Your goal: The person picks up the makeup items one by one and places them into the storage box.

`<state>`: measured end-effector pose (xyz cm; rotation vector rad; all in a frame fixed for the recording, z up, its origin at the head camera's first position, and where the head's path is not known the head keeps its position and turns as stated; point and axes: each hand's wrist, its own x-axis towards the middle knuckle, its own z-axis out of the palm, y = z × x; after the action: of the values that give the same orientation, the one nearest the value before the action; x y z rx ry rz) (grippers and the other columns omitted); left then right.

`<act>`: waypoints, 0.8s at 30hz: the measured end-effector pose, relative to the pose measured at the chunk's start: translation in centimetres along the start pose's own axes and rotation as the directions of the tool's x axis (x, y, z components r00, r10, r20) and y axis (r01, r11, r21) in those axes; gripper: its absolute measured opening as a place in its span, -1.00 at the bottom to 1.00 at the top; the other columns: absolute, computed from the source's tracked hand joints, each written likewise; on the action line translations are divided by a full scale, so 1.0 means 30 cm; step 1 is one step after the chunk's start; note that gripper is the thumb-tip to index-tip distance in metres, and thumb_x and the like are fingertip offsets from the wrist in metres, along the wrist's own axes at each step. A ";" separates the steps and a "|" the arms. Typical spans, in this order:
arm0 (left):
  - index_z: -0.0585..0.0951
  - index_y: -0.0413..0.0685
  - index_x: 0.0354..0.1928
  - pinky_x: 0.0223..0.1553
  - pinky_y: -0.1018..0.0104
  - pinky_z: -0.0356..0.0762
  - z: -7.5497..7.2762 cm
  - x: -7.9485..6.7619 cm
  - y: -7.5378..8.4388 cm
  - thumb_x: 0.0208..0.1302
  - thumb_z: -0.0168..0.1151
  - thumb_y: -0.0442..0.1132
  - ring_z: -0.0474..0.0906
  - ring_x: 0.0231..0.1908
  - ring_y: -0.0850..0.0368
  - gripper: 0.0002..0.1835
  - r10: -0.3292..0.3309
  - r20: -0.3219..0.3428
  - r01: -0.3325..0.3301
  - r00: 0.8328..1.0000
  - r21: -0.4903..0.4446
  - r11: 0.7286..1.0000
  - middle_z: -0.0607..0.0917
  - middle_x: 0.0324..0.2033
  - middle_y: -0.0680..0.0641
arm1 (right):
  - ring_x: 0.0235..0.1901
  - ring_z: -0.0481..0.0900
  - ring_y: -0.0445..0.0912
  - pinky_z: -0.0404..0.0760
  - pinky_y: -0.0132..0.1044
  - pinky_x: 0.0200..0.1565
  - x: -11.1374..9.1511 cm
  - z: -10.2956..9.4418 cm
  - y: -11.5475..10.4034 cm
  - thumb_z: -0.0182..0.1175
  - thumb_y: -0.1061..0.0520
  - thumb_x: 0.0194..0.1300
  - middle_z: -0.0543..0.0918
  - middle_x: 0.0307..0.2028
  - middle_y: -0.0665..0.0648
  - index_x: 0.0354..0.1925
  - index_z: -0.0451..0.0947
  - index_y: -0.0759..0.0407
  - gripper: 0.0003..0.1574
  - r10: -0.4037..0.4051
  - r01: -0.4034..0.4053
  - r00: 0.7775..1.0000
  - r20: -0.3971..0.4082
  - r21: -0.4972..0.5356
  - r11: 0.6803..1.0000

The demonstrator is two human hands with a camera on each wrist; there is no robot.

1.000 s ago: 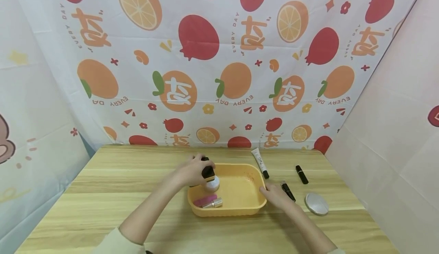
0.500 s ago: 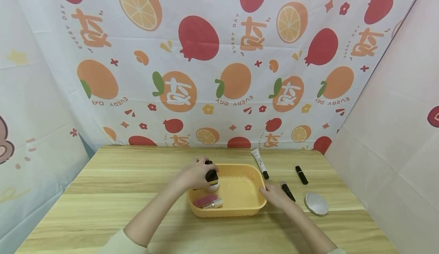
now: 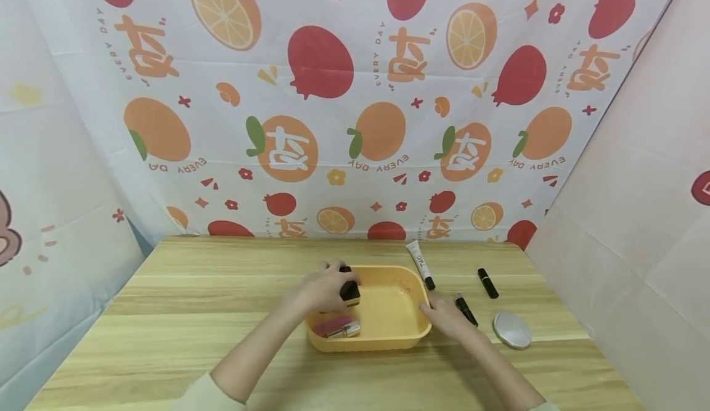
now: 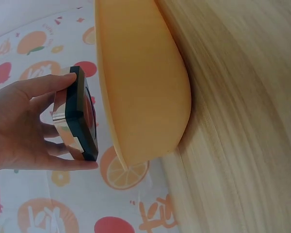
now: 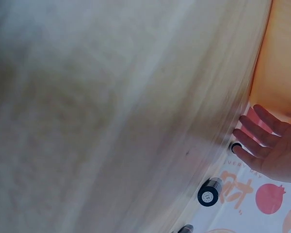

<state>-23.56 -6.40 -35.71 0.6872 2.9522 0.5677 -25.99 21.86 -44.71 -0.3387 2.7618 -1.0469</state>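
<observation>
My left hand [image 3: 324,291] grips a square black-and-gold makeup compact [image 3: 349,291] over the left end of a yellow plastic basin [image 3: 388,342]. In the left wrist view the compact [image 4: 77,116] stands on edge between the thumb and fingers, beside the basin's wall. A pink tube [image 3: 331,325] and a silver lipstick [image 3: 346,329] lie in the basin's near left corner. My right hand [image 3: 446,318] touches the basin's right rim. In the right wrist view its fingers [image 5: 262,136] are straight and spread along the outside, with the thumb hidden.
Right of the basin lie a white tube with a black cap [image 3: 420,263], a black-and-silver cosmetic tube [image 3: 466,310], a slim black tube [image 3: 488,283] and a round silver compact [image 3: 512,329]. A fruit-print cloth [image 3: 355,152] hangs behind the wooden table [image 3: 211,300].
My left hand has moved right and slightly down with the black compact, and now hides the round white jar seen in the basin earlier. The right hand has stayed at the rim.
</observation>
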 end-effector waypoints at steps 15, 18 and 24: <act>0.59 0.20 -0.08 -0.24 -0.08 0.51 0.010 -0.001 0.001 -0.12 0.46 -0.22 0.27 0.04 -0.27 -0.54 0.015 -0.014 -0.015 1.000 -0.012 1.000 0.37 0.10 -0.21 | -0.61 0.38 -0.11 0.39 -0.27 -0.52 -0.001 -0.001 -0.005 -0.11 0.03 0.37 0.53 -0.53 0.01 0.05 0.46 0.34 -0.51 0.000 0.000 1.000 0.006 -0.002 1.000; 0.59 0.20 -0.08 -0.22 -0.08 0.50 0.011 0.001 0.005 -0.12 0.46 -0.23 0.27 0.05 -0.27 -0.54 0.013 -0.011 -0.013 1.000 -0.006 1.000 0.37 0.11 -0.21 | -0.59 0.40 -0.11 0.41 -0.27 -0.50 -0.003 -0.002 -0.007 -0.11 0.03 0.37 0.54 -0.53 0.01 0.06 0.46 0.34 -0.51 -0.002 0.002 1.000 0.004 -0.005 1.000; 0.59 0.21 -0.05 -0.22 -0.03 0.49 0.011 0.010 0.015 -0.10 0.44 -0.24 0.29 0.04 -0.26 -0.52 0.022 0.002 -0.022 1.000 0.018 1.000 0.36 0.12 -0.21 | -0.58 0.42 -0.11 0.42 -0.27 -0.48 -0.002 -0.003 -0.002 -0.11 0.02 0.37 0.54 -0.52 0.00 0.06 0.45 0.35 -0.50 -0.009 0.009 1.000 0.001 -0.011 1.000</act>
<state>-23.61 -5.78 -35.85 0.7220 2.9556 0.5424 -25.93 21.87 -44.60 -0.3531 2.7693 -1.0331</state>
